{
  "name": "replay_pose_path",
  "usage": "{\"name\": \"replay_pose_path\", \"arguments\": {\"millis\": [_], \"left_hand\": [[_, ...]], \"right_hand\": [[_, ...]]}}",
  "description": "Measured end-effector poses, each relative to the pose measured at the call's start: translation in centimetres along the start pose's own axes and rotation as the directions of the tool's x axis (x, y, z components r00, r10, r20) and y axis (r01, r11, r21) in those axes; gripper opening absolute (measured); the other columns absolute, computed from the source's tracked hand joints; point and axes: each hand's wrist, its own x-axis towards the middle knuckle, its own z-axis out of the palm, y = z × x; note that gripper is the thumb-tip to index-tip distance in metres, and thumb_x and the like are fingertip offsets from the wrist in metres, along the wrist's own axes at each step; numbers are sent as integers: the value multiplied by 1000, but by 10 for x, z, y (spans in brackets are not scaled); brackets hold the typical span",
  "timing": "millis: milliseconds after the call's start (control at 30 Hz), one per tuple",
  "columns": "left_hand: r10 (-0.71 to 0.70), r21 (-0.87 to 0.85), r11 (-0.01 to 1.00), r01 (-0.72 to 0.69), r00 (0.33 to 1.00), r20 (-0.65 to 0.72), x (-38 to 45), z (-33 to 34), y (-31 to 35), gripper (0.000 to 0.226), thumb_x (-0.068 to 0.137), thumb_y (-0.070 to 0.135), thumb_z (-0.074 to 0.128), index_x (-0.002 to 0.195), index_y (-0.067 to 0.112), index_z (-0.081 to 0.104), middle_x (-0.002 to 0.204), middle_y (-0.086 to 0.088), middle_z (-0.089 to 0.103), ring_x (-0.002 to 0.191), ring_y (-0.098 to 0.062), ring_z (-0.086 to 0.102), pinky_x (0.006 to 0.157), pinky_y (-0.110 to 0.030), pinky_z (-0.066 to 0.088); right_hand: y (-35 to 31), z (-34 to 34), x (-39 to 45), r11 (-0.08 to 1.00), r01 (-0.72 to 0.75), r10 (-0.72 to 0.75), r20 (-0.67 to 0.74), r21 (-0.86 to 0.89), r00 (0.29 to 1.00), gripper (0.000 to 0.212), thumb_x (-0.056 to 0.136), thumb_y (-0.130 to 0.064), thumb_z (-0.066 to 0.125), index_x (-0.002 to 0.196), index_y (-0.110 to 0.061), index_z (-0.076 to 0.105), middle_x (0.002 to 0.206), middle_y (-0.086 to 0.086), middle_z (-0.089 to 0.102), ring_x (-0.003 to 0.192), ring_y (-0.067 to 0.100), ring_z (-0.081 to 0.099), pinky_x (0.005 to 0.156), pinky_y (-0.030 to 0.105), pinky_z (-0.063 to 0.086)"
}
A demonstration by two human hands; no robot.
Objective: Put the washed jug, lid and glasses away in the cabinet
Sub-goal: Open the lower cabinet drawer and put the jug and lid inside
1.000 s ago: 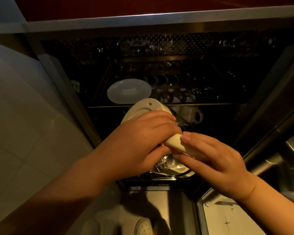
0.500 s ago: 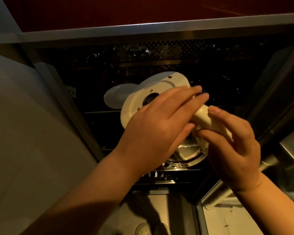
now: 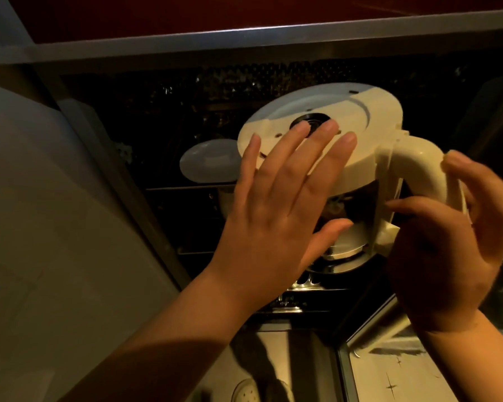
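The jug (image 3: pixel 369 132) is a cream kettle-like vessel held upside down, with its round base facing me, inside the dark open cabinet (image 3: pixel 186 117). My right hand (image 3: pixel 447 250) is wrapped around its curved handle. Flat against the base lies my left hand (image 3: pixel 282 204), fingers spread and not gripping. The white round lid (image 3: pixel 208 162) rests on a wire shelf behind and to the left of the jug. Glasses are hard to make out in the dark racks.
A wire shelf (image 3: pixel 186 187) crosses the cabinet behind the jug, with a shiny rack (image 3: pixel 302 282) lower down. A pale wall panel (image 3: pixel 55 227) is on the left, a metal counter edge (image 3: pixel 369 326) at lower right, and a white patterned object (image 3: pixel 244 391) at the bottom.
Both hands have lifted the jug up and to the right, higher into the cabinet. My left hand went from curled over the jug to flat and spread on its base.
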Motion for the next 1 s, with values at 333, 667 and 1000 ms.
{"name": "replay_pose_path", "arguments": {"millis": [333,667,1000], "left_hand": [[11,108,994,-9,1000,-17,13,16,-6,53,96,20,47,142,19,19,147,-6,10,140,-33,5,115,-54,3],[-94,120,990,78,986,137,17,33,-15,67,92,25,45,146,21,4,149,-17,-8,140,-38,-9,115,-55,4],[-154,-90,979,183,953,260,21,41,-25,87,85,23,56,149,17,-2,153,-16,-19,140,-32,-23,112,-59,16]], "right_hand": [[-10,23,14,994,-107,109,-96,21,989,14,100,-12,42,99,-11,56,123,14,37,132,12,32,103,35,40],[-27,43,6,971,-219,214,66,98,975,29,88,-3,62,115,-10,54,135,12,26,137,22,22,106,46,36],[-24,46,5,977,-210,181,359,43,916,48,94,-9,49,139,0,36,152,22,4,145,27,3,117,40,17]]}}
